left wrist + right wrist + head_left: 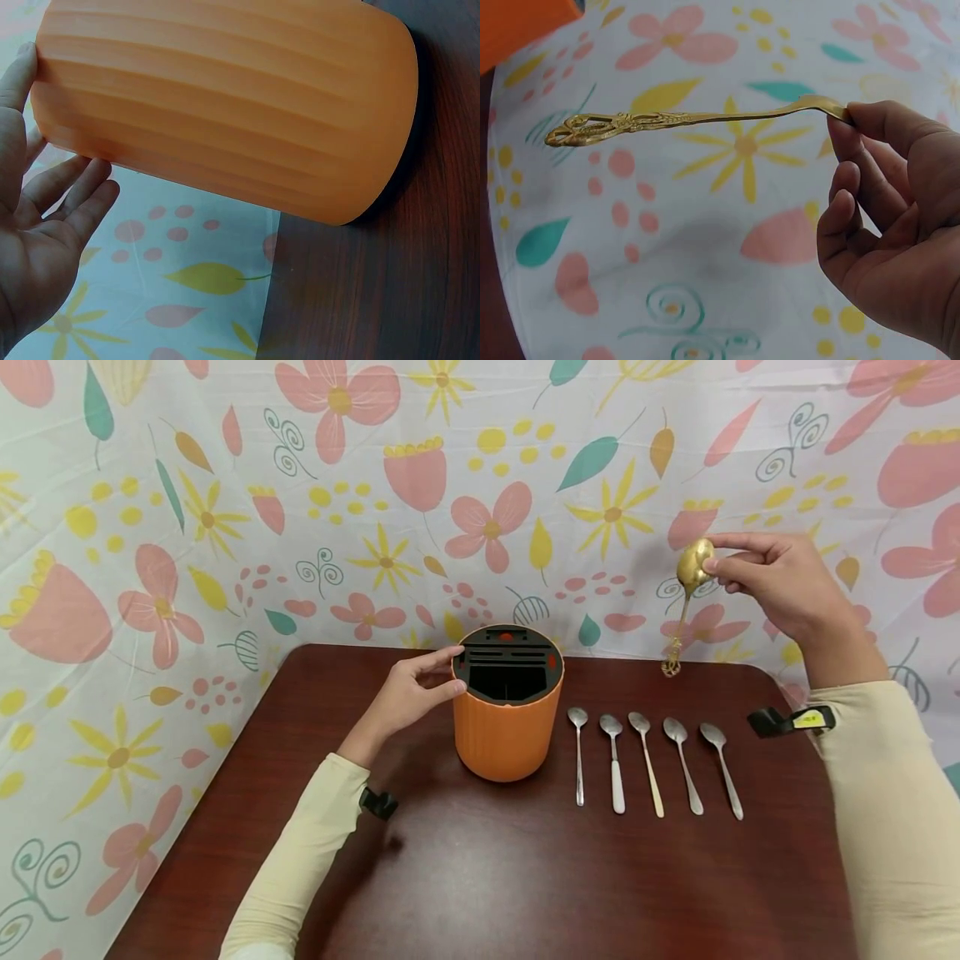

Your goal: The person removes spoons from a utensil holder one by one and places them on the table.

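My right hand (780, 577) pinches a gold spoon (693, 564) by the edge of its bowl, between thumb and forefinger. The spoon hangs over the back right of the table, its ornate openwork handle (592, 129) pointing down in the head view. With thumb and fingertips, my left hand (412, 689) touches the upper left side of an orange ribbed cutlery holder (504, 739); in the left wrist view its other fingers (94, 202) lie loosely along the side. A black slotted insert (510, 653) fills the holder's top, with a larger opening at the front.
Several spoons lie in a row right of the holder, bowls toward the back: a silver one (578, 756), a white-handled one (617, 768), a cream-handled one (649, 768) and further silver ones (723, 772). A floral cloth (487, 460) hangs behind the dark wooden table (480, 877).
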`<state>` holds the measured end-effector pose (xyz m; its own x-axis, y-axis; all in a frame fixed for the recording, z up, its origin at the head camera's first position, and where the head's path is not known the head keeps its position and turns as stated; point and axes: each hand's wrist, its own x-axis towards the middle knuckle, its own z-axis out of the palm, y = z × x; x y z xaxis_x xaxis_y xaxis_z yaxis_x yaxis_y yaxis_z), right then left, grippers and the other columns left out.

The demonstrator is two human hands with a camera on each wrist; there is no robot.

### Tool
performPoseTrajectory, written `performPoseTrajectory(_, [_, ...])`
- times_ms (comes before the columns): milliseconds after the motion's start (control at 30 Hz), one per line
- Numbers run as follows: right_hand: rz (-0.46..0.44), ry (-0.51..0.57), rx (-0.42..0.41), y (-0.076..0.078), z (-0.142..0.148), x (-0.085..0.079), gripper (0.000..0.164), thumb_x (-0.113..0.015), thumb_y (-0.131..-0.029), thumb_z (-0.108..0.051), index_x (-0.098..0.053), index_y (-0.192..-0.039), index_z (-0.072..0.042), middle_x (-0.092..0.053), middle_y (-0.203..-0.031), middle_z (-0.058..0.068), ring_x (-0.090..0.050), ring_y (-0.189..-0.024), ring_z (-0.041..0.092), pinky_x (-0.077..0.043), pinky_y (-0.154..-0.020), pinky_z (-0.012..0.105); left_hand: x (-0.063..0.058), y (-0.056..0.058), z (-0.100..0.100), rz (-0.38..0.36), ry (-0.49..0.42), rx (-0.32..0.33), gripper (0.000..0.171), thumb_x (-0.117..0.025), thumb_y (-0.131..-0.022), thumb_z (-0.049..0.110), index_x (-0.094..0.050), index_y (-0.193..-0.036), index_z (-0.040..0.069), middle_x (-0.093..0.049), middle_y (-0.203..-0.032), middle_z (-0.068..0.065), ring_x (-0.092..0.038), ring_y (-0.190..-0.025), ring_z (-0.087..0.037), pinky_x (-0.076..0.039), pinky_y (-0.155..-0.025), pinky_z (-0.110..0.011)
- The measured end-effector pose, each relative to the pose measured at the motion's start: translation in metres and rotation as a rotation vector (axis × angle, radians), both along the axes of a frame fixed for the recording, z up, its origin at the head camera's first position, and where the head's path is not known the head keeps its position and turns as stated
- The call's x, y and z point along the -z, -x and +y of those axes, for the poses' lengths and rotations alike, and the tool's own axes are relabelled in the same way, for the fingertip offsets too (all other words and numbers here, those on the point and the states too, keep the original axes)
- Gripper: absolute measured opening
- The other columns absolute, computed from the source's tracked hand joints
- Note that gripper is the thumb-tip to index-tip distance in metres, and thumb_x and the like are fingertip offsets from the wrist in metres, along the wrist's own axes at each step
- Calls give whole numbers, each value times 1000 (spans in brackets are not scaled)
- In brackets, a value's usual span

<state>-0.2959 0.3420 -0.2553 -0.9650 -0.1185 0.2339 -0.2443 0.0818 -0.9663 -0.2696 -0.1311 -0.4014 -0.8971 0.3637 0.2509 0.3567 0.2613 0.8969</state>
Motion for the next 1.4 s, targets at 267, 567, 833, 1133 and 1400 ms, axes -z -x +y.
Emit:
performPoseTrajectory(267, [-95,-58,56,2,34,22,25,-73,-94,-6,-79,-116,-16,-75,-81,-4,-62,-72,8,-51,-62,17,-13,-11,0,-1,-14,10,57,-76,-95,21,-58,-147,14,-57,-148,-10,-62,-124,-27,-53,-101,-42])
performPoseTrajectory(567, [-171,-6,59,0,79,53,23,-68,-97,-1,-82,-108,-16,-74,-83,-3,-64,-67,7,-52,-60,18,8,4,-5,12,-13,2,55,-78,-93,30,-60,-145,29,-58,-147,0,-62,-123,-20,-52,-103,-43])
performPoseTrajectory(833, [-272,68,58,-5,114,74,33,-59,-100,6,-82,-102,-17,-76,-86,-2,-66,-73,7,-55,-63,19,6,4,-5,8,-15,3,56,-78,-93,29,-59,-146,27,-57,-148,-2,-61,-125,-22,-50,-106,-47])
performPoseTrajectory(1133, [-331,-114,25,-13,147,107,40,-52,-105,-2,-80,-102,-30,-74,-93,-11,-65,-82,3,-54,-67,19,5,2,-3,33,-2,4,55,-78,-93,26,-60,-145,28,-57,-148,-2,-61,-125,-23,-49,-105,-53])
performPoseTrajectory(1400, [-418,-37,-33,-25,166,139,41,-49,-106,1,-81,-103,-25,-77,-97,-9,-70,-83,5,-57,-70,20,7,4,-3,49,-14,10,55,-79,-92,34,-61,-144,30,-59,-146,-2,-62,-123,-22,-49,-103,-57])
